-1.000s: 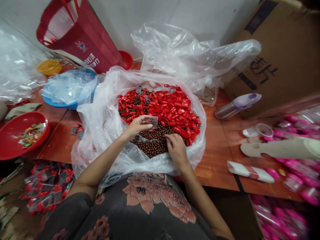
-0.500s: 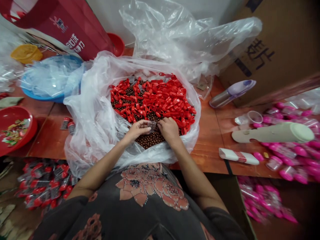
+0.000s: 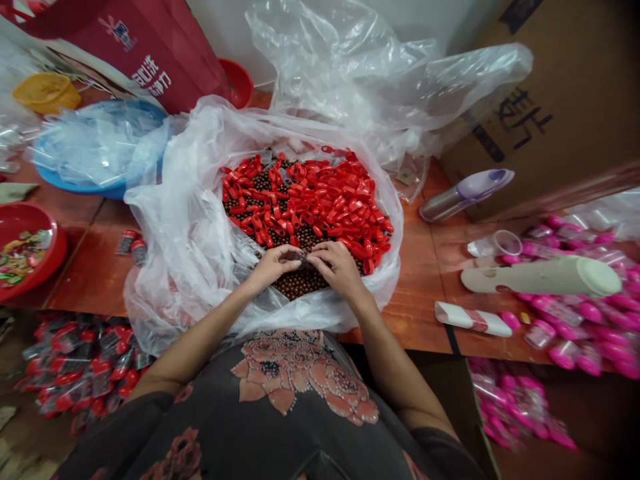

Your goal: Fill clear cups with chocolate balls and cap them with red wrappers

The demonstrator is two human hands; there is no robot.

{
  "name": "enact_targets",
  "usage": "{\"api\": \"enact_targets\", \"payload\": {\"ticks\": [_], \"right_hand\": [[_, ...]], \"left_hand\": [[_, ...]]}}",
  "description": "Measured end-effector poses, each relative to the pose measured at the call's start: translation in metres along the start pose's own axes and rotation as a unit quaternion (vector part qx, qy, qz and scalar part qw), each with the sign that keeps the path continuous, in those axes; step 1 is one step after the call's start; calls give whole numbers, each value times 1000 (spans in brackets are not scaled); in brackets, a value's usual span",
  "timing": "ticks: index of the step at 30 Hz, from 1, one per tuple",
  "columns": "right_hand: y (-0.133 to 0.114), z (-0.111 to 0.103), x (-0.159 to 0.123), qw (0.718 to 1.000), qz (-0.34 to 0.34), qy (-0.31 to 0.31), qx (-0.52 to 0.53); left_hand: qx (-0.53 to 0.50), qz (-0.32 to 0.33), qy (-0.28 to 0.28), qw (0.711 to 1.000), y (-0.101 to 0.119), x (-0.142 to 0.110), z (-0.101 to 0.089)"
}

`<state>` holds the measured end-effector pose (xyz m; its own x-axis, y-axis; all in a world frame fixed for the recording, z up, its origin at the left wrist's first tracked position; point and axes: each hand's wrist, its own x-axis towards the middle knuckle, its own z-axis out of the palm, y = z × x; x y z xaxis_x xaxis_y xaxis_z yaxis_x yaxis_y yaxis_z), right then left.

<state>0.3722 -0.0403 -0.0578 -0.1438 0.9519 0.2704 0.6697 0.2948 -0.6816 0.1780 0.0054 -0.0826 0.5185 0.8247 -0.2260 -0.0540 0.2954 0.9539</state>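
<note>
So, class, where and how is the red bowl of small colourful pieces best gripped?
Probably by the red bowl's rim, on the side facing the left hand, coming in over the bare tabletop. There the flared wall rises clear of the small colourful pieces; thumb inside, fingers outside, kept level because it is open.
</note>
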Motion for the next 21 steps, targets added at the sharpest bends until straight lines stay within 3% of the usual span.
{"api": "enact_targets", "payload": {"ticks": [3,5,9,12,17,21], "right_hand": [[9,-1,9,999,31,38,-24],[16,1,20,991,49,65,-106],[26,13,43,955,29,29,-293],[29,23,53,938,27,3,-345],[31,31,63,945,51,36,-322],[30,31,69,977,57,50,-199]], "left_hand": [[-4,1,2,1000,1,-4,0],[-8,5,5,1000,2,-6,0],[-41,5,9,999,5,-11,1],[-63,3,33,997,6,-14,1],[-77,14,49,996,7,-15,3],[-65,24,53,996,10,-16,4]]}}
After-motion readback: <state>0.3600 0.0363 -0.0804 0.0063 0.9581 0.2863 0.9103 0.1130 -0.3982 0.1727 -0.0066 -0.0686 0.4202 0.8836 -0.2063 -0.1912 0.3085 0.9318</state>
